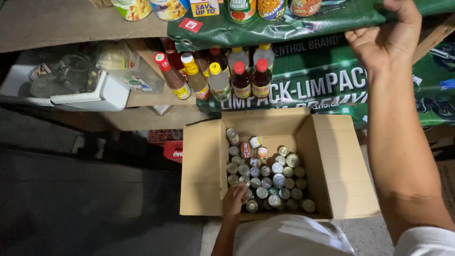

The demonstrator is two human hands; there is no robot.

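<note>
An open cardboard box [332, 166] sits on the floor below me, packed with several small tin cans [268, 178] standing upright. My left hand [234, 200] reaches down into the box's near left corner and rests on the cans there; whether it grips one cannot be told. My right hand [386, 35] is raised to the upper shelf, fingers curled over the edge of the green tarp [284, 26] that covers it, with no can in it.
Cans and jars [241, 9] line the top shelf. Sauce bottles [218, 78] with red and yellow caps stand on the lower shelf [156, 97] beside a white plastic bin [90, 92] of glassware. A red crate [173, 150] sits left of the box.
</note>
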